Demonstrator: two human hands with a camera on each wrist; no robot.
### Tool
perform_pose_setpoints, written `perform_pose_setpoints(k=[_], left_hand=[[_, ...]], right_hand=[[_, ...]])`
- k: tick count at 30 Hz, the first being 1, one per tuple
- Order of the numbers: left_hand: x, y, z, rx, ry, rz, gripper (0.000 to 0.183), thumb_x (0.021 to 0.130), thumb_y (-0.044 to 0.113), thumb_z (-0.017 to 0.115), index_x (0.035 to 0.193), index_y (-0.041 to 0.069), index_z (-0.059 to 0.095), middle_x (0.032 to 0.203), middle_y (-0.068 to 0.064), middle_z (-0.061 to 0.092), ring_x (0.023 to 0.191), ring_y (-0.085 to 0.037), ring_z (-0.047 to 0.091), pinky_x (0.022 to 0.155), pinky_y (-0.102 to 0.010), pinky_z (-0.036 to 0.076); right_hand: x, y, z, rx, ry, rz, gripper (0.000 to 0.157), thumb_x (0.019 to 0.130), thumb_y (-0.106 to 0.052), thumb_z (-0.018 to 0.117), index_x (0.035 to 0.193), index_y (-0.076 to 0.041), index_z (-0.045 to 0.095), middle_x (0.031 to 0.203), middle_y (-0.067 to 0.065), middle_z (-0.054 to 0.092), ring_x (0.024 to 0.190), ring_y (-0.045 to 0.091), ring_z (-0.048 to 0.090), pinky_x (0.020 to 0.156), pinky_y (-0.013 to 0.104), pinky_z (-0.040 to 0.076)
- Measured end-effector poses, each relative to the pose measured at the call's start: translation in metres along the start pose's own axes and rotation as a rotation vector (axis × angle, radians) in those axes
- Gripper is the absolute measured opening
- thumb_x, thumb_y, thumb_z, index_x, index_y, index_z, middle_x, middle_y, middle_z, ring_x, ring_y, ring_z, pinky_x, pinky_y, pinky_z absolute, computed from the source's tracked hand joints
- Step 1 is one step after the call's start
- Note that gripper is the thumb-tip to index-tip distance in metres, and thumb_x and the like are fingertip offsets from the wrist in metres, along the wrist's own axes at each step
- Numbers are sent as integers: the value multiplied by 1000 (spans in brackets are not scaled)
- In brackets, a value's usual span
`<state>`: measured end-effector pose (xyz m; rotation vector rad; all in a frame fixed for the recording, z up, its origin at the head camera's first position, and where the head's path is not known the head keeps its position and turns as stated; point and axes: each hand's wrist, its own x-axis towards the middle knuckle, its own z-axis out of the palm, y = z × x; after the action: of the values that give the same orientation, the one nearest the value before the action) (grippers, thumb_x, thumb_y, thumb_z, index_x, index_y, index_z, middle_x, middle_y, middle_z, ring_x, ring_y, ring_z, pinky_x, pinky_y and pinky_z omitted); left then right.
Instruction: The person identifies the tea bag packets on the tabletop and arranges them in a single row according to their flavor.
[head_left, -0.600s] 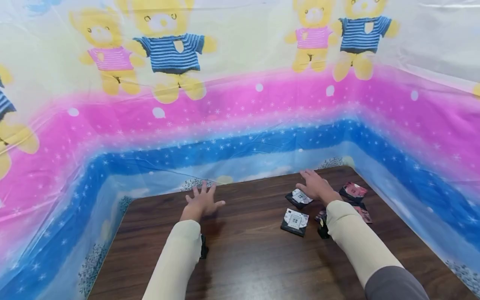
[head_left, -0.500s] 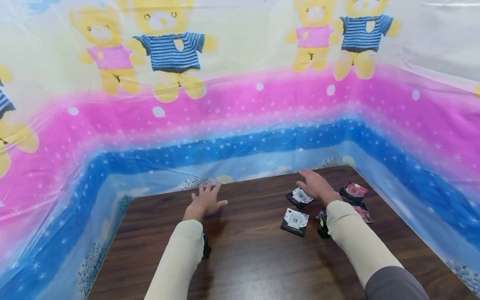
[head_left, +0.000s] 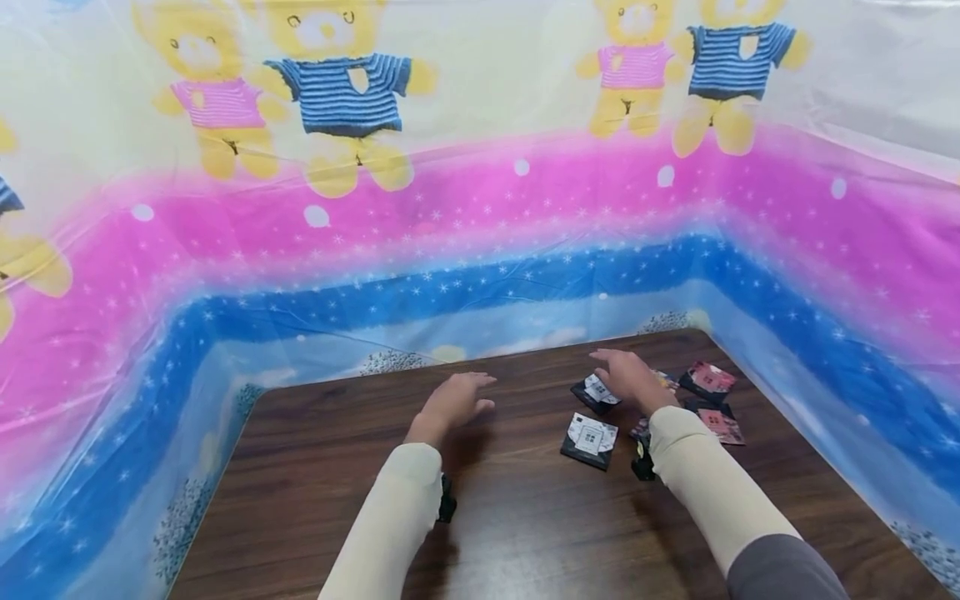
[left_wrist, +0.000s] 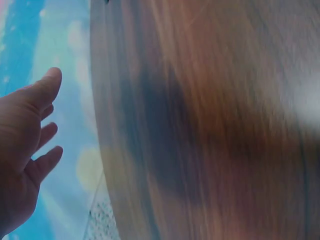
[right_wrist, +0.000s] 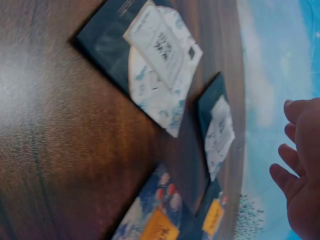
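Observation:
My left hand (head_left: 450, 404) hovers above the wooden table left of the packets, holding nothing, fingers loosely extended. My right hand (head_left: 628, 377) is over the packets at the right, relaxed, with nothing in its grasp. In the head view it partly overlaps the back white-and-black square packet (head_left: 597, 393). A similar white-and-black packet (head_left: 589, 440) lies in front of it. Beyond the right wrist are two red-and-black packets, a far one (head_left: 708, 379) and a nearer one (head_left: 722, 423). The right wrist view shows a blue patterned packet with an orange label (right_wrist: 157, 225), mostly hidden by my arm in the head view.
A dark brown wooden table (head_left: 510, 517) carries everything. A cloth backdrop (head_left: 480, 200) printed with bears and pink and blue bands rises behind its far edge and along both sides. A black strap device (head_left: 446, 500) sits at my left wrist.
My left hand has moved right across the table, its spread fingers coming closer together. My right hand has shifted slightly left, showing a patterned packet beside it. The packets lie where they were.

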<state>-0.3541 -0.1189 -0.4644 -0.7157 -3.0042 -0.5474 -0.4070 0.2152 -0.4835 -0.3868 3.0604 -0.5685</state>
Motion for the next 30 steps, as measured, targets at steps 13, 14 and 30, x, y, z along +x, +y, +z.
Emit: perform_pose_setpoints(k=[13, 14, 30], left_hand=[[24, 52, 46, 68, -77, 130, 40, 101, 26, 66, 140, 19, 64, 142, 0, 64, 134, -17, 59, 111, -35, 48], [26, 56, 49, 77, -83, 147, 40, 100, 27, 66, 140, 20, 64, 141, 1, 65, 134, -16, 59, 111, -35, 48], [42, 102, 87, 93, -102, 303, 36, 99, 25, 68, 135, 20, 68, 135, 1, 69, 124, -11, 64, 104, -27, 52]], right_hand=[[1, 17, 37, -29, -70, -63, 39, 103, -6, 55, 142, -8, 61, 152, 20, 52, 137, 42, 51, 108, 58, 45], [0, 18, 39, -26, -77, -62, 39, 103, -6, 56, 141, -9, 62, 151, 19, 54, 137, 41, 52, 108, 57, 46], [-1, 24, 55, -70, -58, -62, 39, 99, -5, 62, 137, -15, 67, 151, 14, 55, 132, 41, 56, 106, 57, 48]])
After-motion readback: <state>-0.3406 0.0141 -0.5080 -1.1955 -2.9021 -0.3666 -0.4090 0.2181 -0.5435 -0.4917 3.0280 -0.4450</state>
